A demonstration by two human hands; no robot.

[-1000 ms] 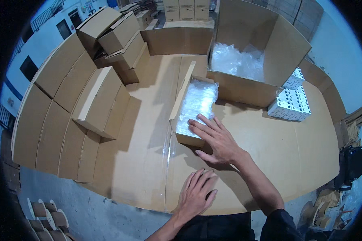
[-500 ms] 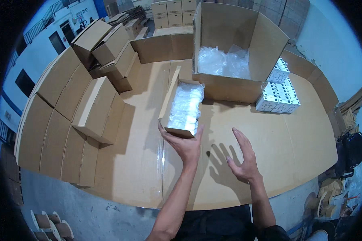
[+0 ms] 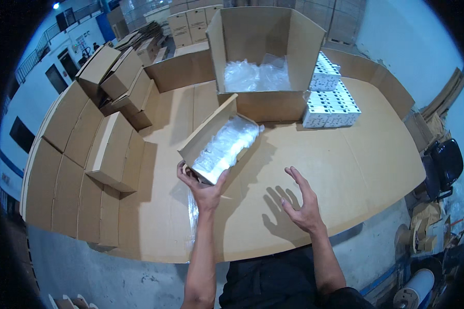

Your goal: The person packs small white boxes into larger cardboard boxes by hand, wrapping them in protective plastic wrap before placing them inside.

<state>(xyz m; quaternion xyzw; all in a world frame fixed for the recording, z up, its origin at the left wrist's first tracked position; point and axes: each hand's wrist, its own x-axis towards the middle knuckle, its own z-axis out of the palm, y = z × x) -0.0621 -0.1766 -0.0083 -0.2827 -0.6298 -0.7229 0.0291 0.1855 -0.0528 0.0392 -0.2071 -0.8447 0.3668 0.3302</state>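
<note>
My left hand [image 3: 203, 189] grips the near end of a long, narrow cardboard box [image 3: 207, 127], its flap standing up along the left side. Inside the box lies a row of items in clear plastic wrap [image 3: 226, 143]. The box is tilted, its far end pointing up and to the right. My right hand [image 3: 303, 210] hovers over the table to the right of it, fingers apart and nothing in them. Beyond the narrow box stands a large open carton [image 3: 265, 106] with clear plastic bags [image 3: 257, 75] in it.
Closed brown boxes [image 3: 62, 167] are stacked along the left edge, with opened cartons [image 3: 121, 77] behind them. White patterned small boxes [image 3: 331, 107] stand stacked right of the large carton. Cardboard covers the table [image 3: 355, 170]. A black chair [image 3: 442, 165] stands at the right.
The narrow box has swung from near upright to slanting right, and its held end has moved left and nearer. My right hand stays open. The whole view has shifted a little.
</note>
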